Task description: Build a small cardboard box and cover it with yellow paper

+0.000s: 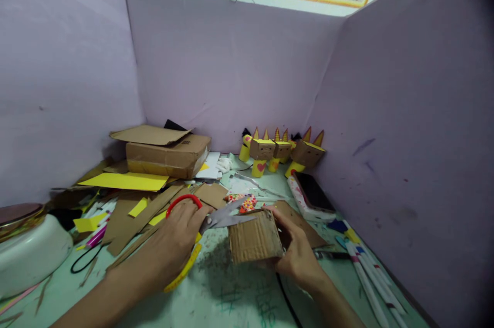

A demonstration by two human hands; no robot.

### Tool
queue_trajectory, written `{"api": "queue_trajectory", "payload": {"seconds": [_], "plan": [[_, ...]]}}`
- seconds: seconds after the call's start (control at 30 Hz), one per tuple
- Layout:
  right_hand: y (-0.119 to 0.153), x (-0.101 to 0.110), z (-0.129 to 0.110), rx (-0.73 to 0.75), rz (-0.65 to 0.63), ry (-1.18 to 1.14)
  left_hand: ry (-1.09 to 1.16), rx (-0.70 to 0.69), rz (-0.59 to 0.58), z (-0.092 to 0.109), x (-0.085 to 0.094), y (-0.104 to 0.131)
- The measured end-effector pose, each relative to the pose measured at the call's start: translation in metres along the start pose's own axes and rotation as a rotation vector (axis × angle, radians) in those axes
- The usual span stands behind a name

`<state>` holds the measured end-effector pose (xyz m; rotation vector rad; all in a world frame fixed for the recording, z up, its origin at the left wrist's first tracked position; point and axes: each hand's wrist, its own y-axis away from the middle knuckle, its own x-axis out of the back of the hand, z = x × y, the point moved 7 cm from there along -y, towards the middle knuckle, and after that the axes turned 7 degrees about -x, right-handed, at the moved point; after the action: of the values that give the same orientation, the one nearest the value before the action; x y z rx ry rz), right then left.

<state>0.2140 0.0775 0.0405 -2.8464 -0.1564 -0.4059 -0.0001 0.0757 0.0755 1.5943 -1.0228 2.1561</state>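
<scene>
Scissors point(210, 221) with one red and one yellow handle are in my left hand point(180, 233), fingers wrapped round the handles. Their blades stand apart and point right, at the upper edge of a small brown cardboard box point(255, 240). Whether the blades touch the cardboard I cannot tell. My right hand point(295, 248) grips this box from its right side, holding it tilted above the table. The box's corrugated front faces me, and its far side is hidden.
Cardboard scraps point(131, 220) and yellow paper point(125, 181) cover the left, before a larger carton point(168, 156). Cardboard figures point(264, 150) with yellow bodies stand at the back. On the right lie a phone point(313, 192) and several markers point(370, 271). Lilac panels point(231, 71) enclose the table.
</scene>
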Motion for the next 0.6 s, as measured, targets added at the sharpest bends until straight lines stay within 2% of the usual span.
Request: {"api": "queue_trajectory", "payload": {"seconds": [0.1, 0.2, 0.33, 0.47, 0.6], "plan": [[0.002, -0.004, -0.005, 0.031, -0.001, 0.054, -0.103, -0.003, -0.154, 0.004, -0.019, 0.001], [0.004, -0.011, -0.009, 0.07, -0.032, 0.066, -0.196, -0.017, -0.184, 0.008, -0.03, 0.004], [0.007, -0.014, -0.011, 0.114, -0.04, 0.063, -0.251, -0.053, -0.146, 0.01, -0.031, 0.006], [0.008, -0.015, -0.011, 0.136, -0.066, 0.07, -0.216, -0.09, -0.153, 0.008, -0.03, 0.008], [0.009, -0.014, -0.008, 0.119, -0.076, 0.078, -0.172, -0.065, -0.17, 0.01, -0.025, 0.008]]}}
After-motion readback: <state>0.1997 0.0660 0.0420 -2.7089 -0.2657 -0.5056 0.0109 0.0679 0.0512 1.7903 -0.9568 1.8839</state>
